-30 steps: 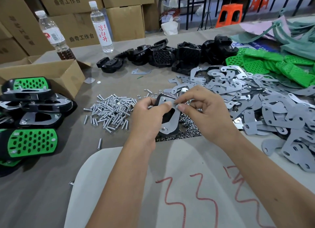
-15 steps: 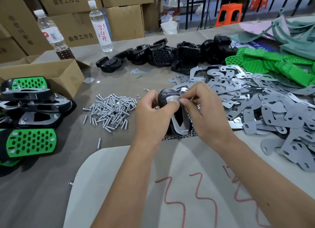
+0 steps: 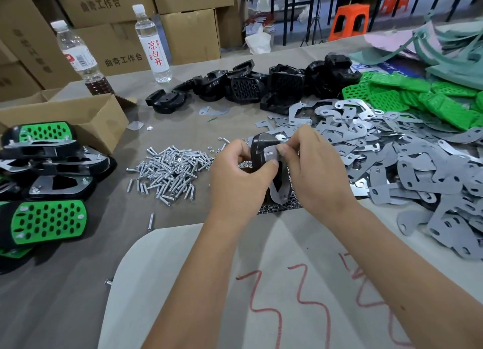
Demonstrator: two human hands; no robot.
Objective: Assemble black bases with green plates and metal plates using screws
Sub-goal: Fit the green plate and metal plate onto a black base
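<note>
- A pale sheet (image 3: 209, 283) lies nearest on the bench (image 3: 65, 296), with red squiggles (image 3: 264, 307) drawn on it. I cannot read them.
- The left hand (image 3: 235, 181) is curled round a black base (image 3: 261, 146) and holds it up on its edge, with the thumb pressed on a metal plate (image 3: 271, 155) that lies on the base.
- The right hand (image 3: 316, 171) is right beside it. Its fingers are bent and pinch at the top of the metal plate, next to the left thumb. I cannot tell if a small part is between them.
- A patch of tiny nuts (image 3: 277, 209) shows under the hands.
- A heap of screws (image 3: 170, 168) lies just left of the left hand.
- Finished pieces (image 3: 47, 218) with green tops lie in a pile at the far left.
- A big heap of grey plates (image 3: 418, 165) lies to the right.
- An open box (image 3: 86, 118) sits behind the finished pieces.
- Farther back are more black bases (image 3: 248, 87) and green plates (image 3: 418, 100).
- Two bottles stand at the back. The clear bottle (image 3: 153, 43) has red writing, 凉白开. The dark bottle (image 3: 81, 58) has a label too small to read.
- Cartons (image 3: 109, 45) behind say 曲奇工作台.
- An orange stool (image 3: 350, 22) stands far off.
</note>
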